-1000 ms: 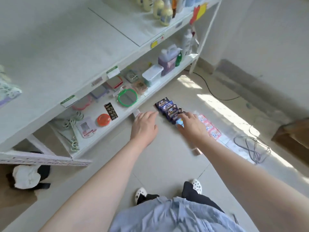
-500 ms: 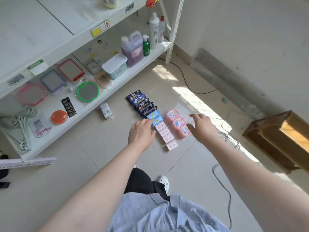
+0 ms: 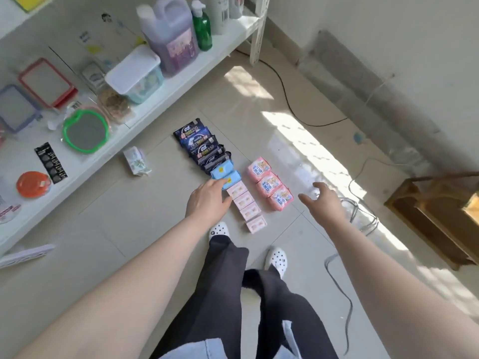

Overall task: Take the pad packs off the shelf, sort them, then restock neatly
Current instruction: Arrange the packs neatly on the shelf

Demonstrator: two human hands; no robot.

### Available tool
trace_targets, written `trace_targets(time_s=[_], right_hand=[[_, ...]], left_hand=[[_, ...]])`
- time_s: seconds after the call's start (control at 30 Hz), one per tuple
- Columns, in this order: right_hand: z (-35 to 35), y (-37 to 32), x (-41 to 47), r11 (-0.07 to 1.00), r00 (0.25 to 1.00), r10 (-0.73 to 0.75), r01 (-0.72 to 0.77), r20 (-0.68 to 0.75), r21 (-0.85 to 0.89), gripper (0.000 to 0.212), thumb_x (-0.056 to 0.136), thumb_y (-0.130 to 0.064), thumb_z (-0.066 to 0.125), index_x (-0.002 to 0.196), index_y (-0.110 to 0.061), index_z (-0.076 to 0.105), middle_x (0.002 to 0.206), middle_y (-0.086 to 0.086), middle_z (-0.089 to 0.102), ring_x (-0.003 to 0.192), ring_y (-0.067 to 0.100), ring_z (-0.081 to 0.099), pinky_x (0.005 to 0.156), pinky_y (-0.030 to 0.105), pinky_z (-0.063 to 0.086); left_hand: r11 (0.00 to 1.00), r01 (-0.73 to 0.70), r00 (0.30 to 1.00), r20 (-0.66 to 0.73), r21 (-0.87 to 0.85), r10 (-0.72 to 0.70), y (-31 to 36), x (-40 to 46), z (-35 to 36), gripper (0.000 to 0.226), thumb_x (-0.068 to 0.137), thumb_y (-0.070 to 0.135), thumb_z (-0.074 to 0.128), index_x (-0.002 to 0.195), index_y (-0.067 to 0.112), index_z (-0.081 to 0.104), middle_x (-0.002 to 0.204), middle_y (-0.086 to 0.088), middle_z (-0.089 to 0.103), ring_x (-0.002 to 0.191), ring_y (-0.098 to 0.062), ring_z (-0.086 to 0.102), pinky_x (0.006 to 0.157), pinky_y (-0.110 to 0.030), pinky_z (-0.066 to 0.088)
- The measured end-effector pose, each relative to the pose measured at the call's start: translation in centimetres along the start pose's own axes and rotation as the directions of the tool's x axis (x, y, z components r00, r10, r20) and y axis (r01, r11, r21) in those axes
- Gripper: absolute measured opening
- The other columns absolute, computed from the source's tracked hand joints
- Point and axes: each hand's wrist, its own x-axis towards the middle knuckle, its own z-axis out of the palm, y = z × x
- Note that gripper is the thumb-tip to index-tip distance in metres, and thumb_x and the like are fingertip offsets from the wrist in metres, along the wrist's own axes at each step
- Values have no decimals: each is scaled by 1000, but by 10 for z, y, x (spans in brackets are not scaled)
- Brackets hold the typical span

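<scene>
We see the pad packs sorted on the floor beside the shelf: dark packs, two blue packs and pale pink packs in one line, bright pink packs alongside. Our left hand reaches the nearer blue pack with straight fingers; our right hand hovers beside the bright pink packs, fingers spread, holding nothing. On the shelf a lidded white tub holds contents we cannot make out

Glossy plastic wrap on the pad packs (dark ones too); smooth, shiny floor tiles
</scene>
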Motion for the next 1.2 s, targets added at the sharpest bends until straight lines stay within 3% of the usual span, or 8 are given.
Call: trace_targets(time_s=[0.13, 0.3, 0.4, 0.5, 0.57, 0.67, 0.87, 1.2], right_hand=[[65, 51, 85, 990, 990, 113, -120, 86, 78, 67, 88, -39, 64, 143, -15, 36, 133, 19, 51, 97, 27, 56, 68, 28, 40], [165, 122, 188, 959, 966, 190, -221, 175, 179, 74, 86, -36, 67, 147, -18, 30, 121, 9, 49, 88, 22, 55, 76, 37, 49], [211, 161, 245, 933, 958, 221, -263, 184, 245, 81, 84, -35, 69, 149, -23, 23, 122, 12, 54, 99, 27, 58, 87, 48, 55], [237, 184, 293, 864, 938, 247, -326, 241, 384, 85, 84, -32, 71, 150, -31, 17, 125, 10, 49, 104, 25, 56, 80, 47, 58], [250, 191, 321, 815, 928, 241, -353, 285, 459, 89, 82, -32, 75, 149, -38, 17, 142, 10, 40, 114, 27, 52, 71, 43, 60], [266, 196, 357, 757, 916, 214, -375, 338, 535, 93, 76, -30, 81, 146, -44, 21, 144, 7, 41, 111, 26, 53, 65, 42, 60], [281, 197, 387, 702, 889, 141, -401, 436, 589, 65, 81, -20, 77, 138, -24, 47, 110, 7, 70, 79, 20, 73, 57, 35, 59], [236, 203, 316, 676, 884, 153, -420, 442, 606, 41, 81, -12, 75, 120, -7, 63, 88, 8, 73, 66, 20, 71, 55, 33, 58]], left_hand=[[995, 79, 995, 61, -63, -75, -10, 66, 88, 47, 93, 32, 51, 139, 21, 44, 136, -4, 49, 124, -25, 47, 98, -37, 42], [956, 148, 979, 174, -252, -106, -3, 158, 234, 53, 92, 31, 55, 142, 21, 40, 143, -3, 44, 128, -23, 45, 102, -36, 40], [862, 251, 959, 232, -441, -161, 5, 204, 312, 65, 88, 33, 63, 144, 14, 36, 141, -9, 45, 127, -24, 46, 103, -35, 40], [706, 394, 918, 284, -589, -275, 11, 242, 364, 76, 86, 40, 66, 146, 11, 29, 133, -1, 46, 100, -14, 55, 74, -11, 49], [600, 454, 890, 311, -658, -333, 13, 269, 389, 84, 83, 46, 67, 147, 12, 24, 139, -1, 43, 111, -15, 53, 88, -15, 46], [457, 495, 860, 342, -739, -379, 12, 307, 414, 96, 76, 53, 71, 148, 21, 16, 148, -2, 38, 131, -24, 41, 108, -40, 36], [252, 487, 835, 362, -836, -414, 14, 345, 442, 64, 73, 40, 77, 123, 22, 42, 122, 7, 60, 109, -22, 61, 99, -45, 47], [205, 468, 835, 353, -860, -423, 35, 283, 421, 50, 77, 20, 78, 118, 20, 50, 107, 3, 66, 98, -23, 66, 88, -48, 54]])
